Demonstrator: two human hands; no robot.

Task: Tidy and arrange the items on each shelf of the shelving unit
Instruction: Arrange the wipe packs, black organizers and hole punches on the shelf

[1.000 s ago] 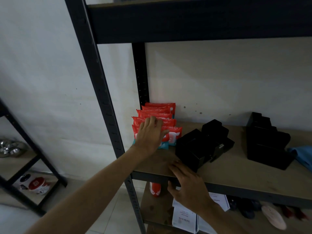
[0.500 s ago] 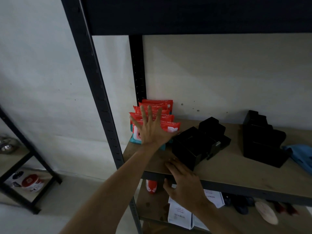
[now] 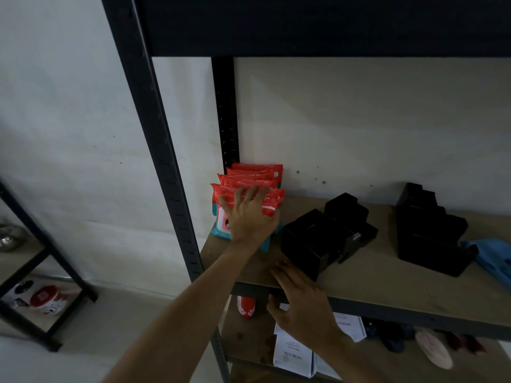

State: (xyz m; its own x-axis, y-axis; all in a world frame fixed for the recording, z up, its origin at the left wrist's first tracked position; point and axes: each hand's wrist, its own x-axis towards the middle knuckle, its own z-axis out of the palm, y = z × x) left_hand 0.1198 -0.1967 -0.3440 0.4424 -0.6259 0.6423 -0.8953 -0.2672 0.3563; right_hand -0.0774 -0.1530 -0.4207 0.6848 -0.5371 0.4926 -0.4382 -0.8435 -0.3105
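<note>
Dim corner: black metal shelving unit (image 3: 154,150) against a pale, speckled wall (image 3: 69,134)

Its wood-coloured middle shelf (image 3: 387,286) carries a stepped row of black boxes (image 3: 431,233) at the right, a second cluster of black boxes (image 3: 312,241) nearer the middle, a blue cloth (image 3: 495,258) at the far right, and a standing row of red wipe packs (image 3: 254,175) in the back left corner beside the rear post; a smaller rack (image 3: 55,261) stands on the floor to the left; the left hand (image 3: 250,219) lies flat on the front pack, fingers spread apart, and the right hand (image 3: 304,305) rests on the shelf's front edge, fingers straight, holding nothing, just beside the nearest black box
</note>
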